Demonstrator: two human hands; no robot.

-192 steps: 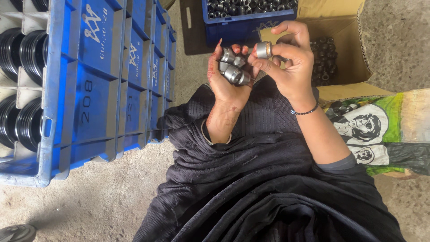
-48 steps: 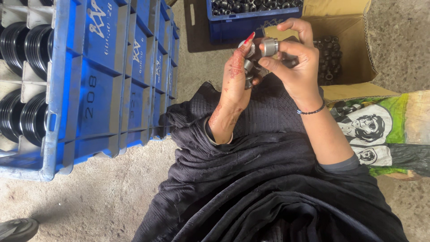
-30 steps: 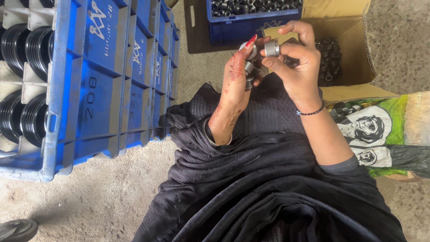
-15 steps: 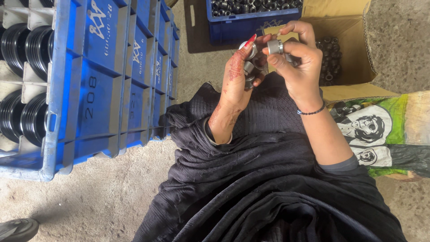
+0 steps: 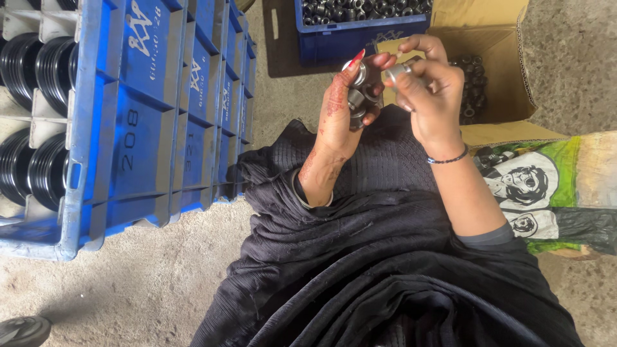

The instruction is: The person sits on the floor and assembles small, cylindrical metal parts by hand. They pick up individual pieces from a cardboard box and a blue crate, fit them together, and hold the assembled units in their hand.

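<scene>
My left hand (image 5: pixel 347 109) is raised over my lap and grips a small stack of grey metal rings (image 5: pixel 357 96) between thumb and fingers. Just to its right, my right hand (image 5: pixel 432 96) pinches one more metal ring (image 5: pixel 400 69) at its fingertips, close to the top of the stack. Both hands are above black cloth (image 5: pixel 360 257) covering my legs. How many rings sit in the stack is hidden by my fingers.
A blue crate (image 5: pixel 360 38) of dark metal rings stands ahead, beside a cardboard box (image 5: pixel 501 58) holding more. Stacked blue crates (image 5: pixel 148 122) with black round parts (image 5: pixel 32 64) fill the left. A printed green and white sack (image 5: pixel 546 186) lies at the right on concrete floor (image 5: pixel 116 295).
The rings that lay loose in my left palm are now stacked upright in its fingers. My right hand has brought a single ring closer to the stack's top.
</scene>
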